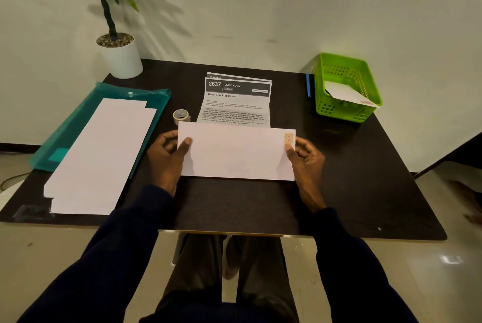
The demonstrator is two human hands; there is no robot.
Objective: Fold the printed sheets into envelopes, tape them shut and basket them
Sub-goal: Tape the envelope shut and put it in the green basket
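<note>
- Where the dark table [234, 205] meets the wall at far left, a potted plant [122, 59] stands in a white pot
- Just in front of it a teal folder [65, 135] lies flat, and a white paper stack [104, 155] of long overlapping pieces lies on it, reaching the near edge
- A tape roll [180, 116] sits near the middle, just beyond the left hand
- Left hand [167, 158]: the dark-sleeved forearm comes up from lower left; the thumb lies flat on the envelope's left end and the other fingers curl behind that edge, pinching it
- The envelope [236, 153] spans between both hands over the table's centre, long side across; whether it rests on the surface cannot be told. It covers the near end of the printed sheets [234, 103], which lie face up, headed "2637 LIVING ROOM"
- Right hand [307, 163]: the thumb tip presses the envelope's right end just below a small patterned patch [288, 137], with the fingers curled behind, pinching
- A blue pen [308, 85] lies just left of the green basket [339, 111], where a finished envelope [344, 93] leans tilted
</note>
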